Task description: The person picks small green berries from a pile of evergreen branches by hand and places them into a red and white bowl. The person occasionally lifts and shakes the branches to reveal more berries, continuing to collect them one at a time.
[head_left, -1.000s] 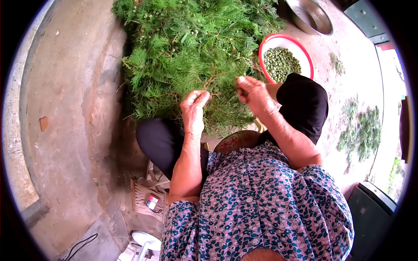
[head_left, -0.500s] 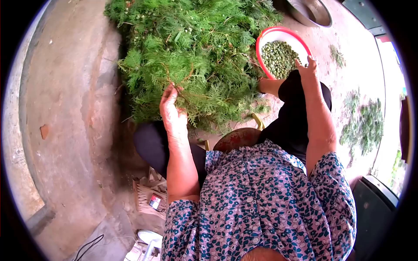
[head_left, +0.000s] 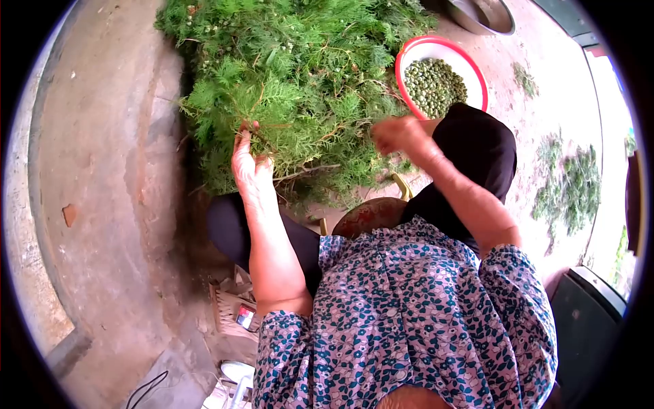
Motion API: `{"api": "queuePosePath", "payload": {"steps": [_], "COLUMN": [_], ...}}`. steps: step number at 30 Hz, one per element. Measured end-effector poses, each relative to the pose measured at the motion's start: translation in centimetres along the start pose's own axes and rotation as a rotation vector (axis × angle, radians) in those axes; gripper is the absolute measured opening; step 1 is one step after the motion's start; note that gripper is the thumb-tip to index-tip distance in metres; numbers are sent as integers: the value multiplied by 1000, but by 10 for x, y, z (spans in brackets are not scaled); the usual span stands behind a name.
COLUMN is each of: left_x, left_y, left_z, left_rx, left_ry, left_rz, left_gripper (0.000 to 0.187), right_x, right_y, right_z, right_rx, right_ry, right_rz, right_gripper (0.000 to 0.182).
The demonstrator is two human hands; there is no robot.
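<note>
My left hand (head_left: 252,163) is closed on the stem of a leafy evergreen sprig (head_left: 262,102), at the near edge of a big heap of green branches (head_left: 320,61). My right hand (head_left: 403,136) is over the heap's right side, above my leg. It is blurred by motion, so I cannot see whether its fingers hold anything. Just beyond that hand stands a white basin with a red rim (head_left: 485,88). Many small round green cones (head_left: 432,87) fill part of it.
A metal pan (head_left: 487,17) rests at the top right. Loose green sprigs (head_left: 569,187) lie on the floor at right. Between my knees is a low stool (head_left: 371,217). A concrete wall base (head_left: 41,238) runs along the left, and a dark box (head_left: 586,327) stands at lower right.
My right hand has moved left from the basin's rim to the heap. My left hand has shifted slightly left and up, still gripping the sprig.
</note>
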State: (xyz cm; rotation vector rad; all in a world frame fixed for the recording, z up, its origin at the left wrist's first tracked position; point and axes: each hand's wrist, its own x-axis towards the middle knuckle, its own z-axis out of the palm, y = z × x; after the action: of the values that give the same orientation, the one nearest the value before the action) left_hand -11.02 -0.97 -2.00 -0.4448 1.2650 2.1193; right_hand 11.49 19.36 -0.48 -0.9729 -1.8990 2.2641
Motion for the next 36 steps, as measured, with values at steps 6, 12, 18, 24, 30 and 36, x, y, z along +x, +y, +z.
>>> {"api": "queuePosePath", "payload": {"steps": [6, 12, 18, 24, 30, 36], "left_x": [5, -25, -52, -78, -75, -43], "left_y": [-4, -17, -36, -53, -60, -41], "left_z": [-3, 27, 43, 11, -20, -21], "left_rx": [-7, 21, 198, 73, 212, -233], "left_ry": [-130, -280, -281, 52, 383, -42], "left_rz": [66, 120, 234, 237, 153, -108], "left_gripper": [21, 26, 39, 21, 44, 32], "right_x": [14, 33, 54, 66, 72, 71], "right_y": [33, 2, -3, -22, -41, -49], "right_z": [104, 142, 131, 100, 74, 60], "right_rx": [-397, 321, 56, 711, 937, 896], "right_ry": [65, 58, 93, 265, 116, 72], "right_rz": [-166, -207, -67, 157, 165, 116], "right_gripper": [69, 83, 43, 21, 25, 25]}}
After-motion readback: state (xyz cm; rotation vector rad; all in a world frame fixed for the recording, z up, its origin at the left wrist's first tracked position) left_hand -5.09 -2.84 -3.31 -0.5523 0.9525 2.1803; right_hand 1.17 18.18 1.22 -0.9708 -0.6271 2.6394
